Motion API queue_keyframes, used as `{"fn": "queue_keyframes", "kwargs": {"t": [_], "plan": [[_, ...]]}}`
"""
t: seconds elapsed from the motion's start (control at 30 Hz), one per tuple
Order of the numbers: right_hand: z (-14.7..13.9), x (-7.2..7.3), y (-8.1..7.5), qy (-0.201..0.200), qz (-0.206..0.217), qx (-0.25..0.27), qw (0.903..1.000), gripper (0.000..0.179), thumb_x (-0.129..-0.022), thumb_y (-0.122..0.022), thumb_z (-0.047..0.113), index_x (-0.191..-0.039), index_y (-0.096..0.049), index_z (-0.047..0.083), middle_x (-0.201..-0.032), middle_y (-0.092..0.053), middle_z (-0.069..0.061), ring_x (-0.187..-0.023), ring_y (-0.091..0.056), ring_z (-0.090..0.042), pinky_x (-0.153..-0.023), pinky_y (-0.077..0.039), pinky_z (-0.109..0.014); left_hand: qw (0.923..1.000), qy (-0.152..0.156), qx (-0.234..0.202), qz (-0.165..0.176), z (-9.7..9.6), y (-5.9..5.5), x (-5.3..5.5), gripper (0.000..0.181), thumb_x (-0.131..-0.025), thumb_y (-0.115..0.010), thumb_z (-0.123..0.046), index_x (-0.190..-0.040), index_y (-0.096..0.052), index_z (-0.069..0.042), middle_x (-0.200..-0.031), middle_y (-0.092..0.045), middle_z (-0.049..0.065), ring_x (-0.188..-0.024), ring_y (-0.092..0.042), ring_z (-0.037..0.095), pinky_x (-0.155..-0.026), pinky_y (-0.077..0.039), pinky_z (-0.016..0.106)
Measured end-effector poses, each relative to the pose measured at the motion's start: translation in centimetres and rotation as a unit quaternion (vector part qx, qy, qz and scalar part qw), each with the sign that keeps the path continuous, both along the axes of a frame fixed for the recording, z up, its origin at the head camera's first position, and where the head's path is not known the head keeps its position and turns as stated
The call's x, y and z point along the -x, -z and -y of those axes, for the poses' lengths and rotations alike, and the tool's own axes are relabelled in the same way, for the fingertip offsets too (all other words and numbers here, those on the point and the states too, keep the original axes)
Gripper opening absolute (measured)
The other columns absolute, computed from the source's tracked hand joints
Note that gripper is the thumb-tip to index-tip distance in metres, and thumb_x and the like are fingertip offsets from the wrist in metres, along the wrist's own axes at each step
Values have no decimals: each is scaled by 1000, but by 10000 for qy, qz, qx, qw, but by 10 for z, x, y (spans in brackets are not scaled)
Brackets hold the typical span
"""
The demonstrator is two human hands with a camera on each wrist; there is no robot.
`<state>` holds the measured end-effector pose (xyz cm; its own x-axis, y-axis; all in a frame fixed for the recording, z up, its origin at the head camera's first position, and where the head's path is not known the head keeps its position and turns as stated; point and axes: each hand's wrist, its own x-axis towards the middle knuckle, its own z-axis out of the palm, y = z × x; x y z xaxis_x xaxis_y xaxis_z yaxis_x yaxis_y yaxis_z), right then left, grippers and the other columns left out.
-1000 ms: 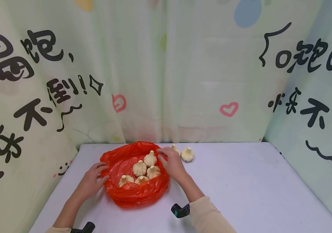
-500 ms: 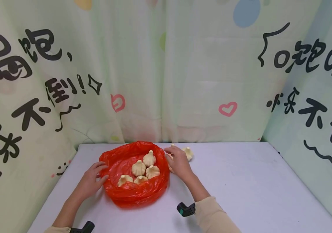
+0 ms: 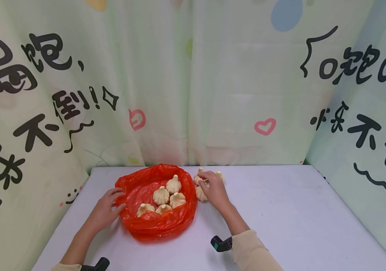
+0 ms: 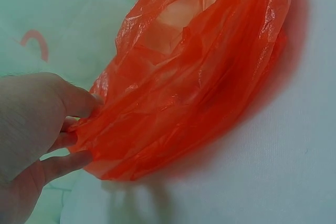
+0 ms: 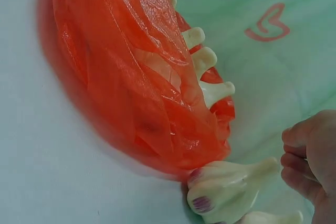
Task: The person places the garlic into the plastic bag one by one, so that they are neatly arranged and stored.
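Observation:
A red plastic bag [image 3: 159, 226] lies spread open on the table, with several garlic bulbs [image 3: 161, 195] inside. At its left rim, my left hand [image 3: 106, 209] holds the plastic between thumb and fingers; the left wrist view shows the thumb [image 4: 79, 100] against the bag. Right of the bag, my right hand [image 3: 215, 191] is over loose garlic, fingers bent and holding nothing. A purple-marked garlic bulb [image 5: 226, 190] lies against the bag, its stem close to my fingertips. Another bulb [image 3: 198, 177] sits behind it, and a third [image 3: 220, 175] is partly hidden by my hand.
The white table [image 3: 281, 218] reaches back to a pale green curtain [image 3: 226, 94] with dark lettering and pink hearts. Black wrist devices [image 3: 221, 244] sit near both sleeves.
My right hand has moved right from the bag's right rim to above the loose garlic, uncovering a bulb beside the bag. My left hand stays at the left rim.

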<state>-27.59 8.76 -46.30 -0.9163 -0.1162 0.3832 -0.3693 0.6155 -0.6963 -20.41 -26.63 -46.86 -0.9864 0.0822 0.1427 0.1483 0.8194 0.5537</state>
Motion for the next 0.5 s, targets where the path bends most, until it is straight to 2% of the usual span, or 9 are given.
{"fn": "queue_keyframes", "kwargs": {"t": [0.27,0.5], "plan": [[-6,3,6,-27,-193,-126,9997,22,-87,-68,2,-108,-70,3,-105,-69,-12,-94,-66,-27,-85,-59,-43,10000,11,-2,-68,2,3,1,43,-87,-68,-10,-128,-57,1,-137,-46,23,-122,-49,43,-84,-58,47],[-8,5,13,35,85,-214,9997,25,-87,-68,3,-112,-70,3,-107,-68,-11,-95,-66,-24,-86,-59,-39,9999,-6,-38,-97,4,6,1,42,-87,-68,-9,-127,-57,1,-136,-46,23,-121,-50,42,-85,-58,48]]}}
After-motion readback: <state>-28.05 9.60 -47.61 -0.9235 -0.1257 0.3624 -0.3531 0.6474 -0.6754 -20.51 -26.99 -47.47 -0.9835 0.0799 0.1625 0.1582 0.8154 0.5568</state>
